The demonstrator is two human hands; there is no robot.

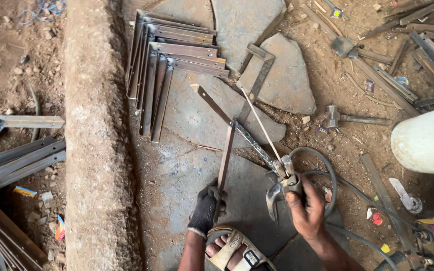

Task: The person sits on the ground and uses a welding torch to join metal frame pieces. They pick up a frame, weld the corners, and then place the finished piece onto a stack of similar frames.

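Note:
My left hand point(205, 208), in a dark glove, grips the near end of a flat steel strip point(225, 155) that stands on edge and meets a second strip point(217, 108) lying diagonally on the stone slab point(187, 170). My bare right hand point(305, 208) holds a welding electrode holder point(283, 180). Its thin rod point(259, 123) points up and left, toward an L-shaped steel piece point(261, 70). A grey cable point(327, 170) loops from the holder around my right wrist.
A stack of bent steel angle brackets point(169, 65) lies at the top centre. More steel bars point(16, 155) lie left of a concrete ridge point(94, 135). Two hammers point(345, 119) and scrap strips point(418, 55) lie right. A white container point(425, 140) stands at the right edge. My sandalled foot point(229, 248) is below.

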